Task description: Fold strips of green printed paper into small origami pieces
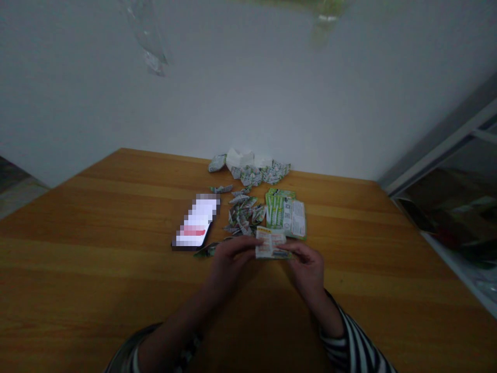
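Between my two hands is a small printed paper card (pixel 267 244), white with red and yellow print. My left hand (pixel 232 259) pinches its left edge. My right hand (pixel 308 263) grips the right edge, with the fingers bent over its face. Just beyond the card lies a fanned stack of green and white printed cards (pixel 295 217). To the left of that stack is a heap of folded paper pieces (pixel 244 215) with the same green and grey print. A dark folded piece (pixel 205 250) lies beside my left hand, partly hidden by it.
A phone (pixel 198 220) with a lit, blurred screen lies on the wooden table (pixel 97 233) at the left. Against the wall sit more folded papers (pixel 252 175) and crumpled white tissue (pixel 239 157). A shelf frame (pixel 435 150) stands past the table's right edge.
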Available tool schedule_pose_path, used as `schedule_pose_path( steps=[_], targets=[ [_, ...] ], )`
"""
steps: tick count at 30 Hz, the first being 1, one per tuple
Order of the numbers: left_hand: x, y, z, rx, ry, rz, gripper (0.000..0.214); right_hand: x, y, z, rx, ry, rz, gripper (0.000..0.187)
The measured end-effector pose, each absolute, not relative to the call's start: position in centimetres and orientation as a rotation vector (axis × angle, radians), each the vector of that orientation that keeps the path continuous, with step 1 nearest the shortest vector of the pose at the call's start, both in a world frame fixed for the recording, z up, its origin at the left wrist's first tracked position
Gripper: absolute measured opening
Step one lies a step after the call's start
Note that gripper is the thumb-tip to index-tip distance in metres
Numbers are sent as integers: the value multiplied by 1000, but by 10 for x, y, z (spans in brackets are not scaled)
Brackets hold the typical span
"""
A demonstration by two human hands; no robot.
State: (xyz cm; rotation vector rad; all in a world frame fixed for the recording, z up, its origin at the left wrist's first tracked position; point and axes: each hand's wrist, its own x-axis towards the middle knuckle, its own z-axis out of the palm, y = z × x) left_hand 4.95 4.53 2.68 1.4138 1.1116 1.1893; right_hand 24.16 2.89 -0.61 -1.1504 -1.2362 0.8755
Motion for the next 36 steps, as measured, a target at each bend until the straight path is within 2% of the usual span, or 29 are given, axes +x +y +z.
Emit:
schedule_pose_path(
  steps=[6, 7, 10, 16, 23, 30, 36],
  targets=[
    [54, 42, 25, 1232, 1251, 1272, 4, 232, 25, 1, -1161, -1219, 816, 5],
    [57, 41, 25, 1160, 1274, 1260, 2, 229, 24, 1, -1167, -1175, 800, 11],
    [63, 38, 26, 973, 1310, 1207, 13, 220, 23, 1, -1189, -1040, 808, 25],
    [67, 36, 23, 839, 1225, 1173, 24, 217, 26, -5, -1215, -935, 918, 36],
    [67, 41, 20, 669, 1068, 1168, 49, 219, 27, -1, -1207, -1042, 851, 33],
    [65, 40, 23, 785, 1179, 1182, 33, 221, 26, -1, -1219, -1138, 854, 30],
    [66, 39, 23, 784, 1248, 1168, 33, 219, 26, -4, -1253, -1128, 861, 31]
  ],
)
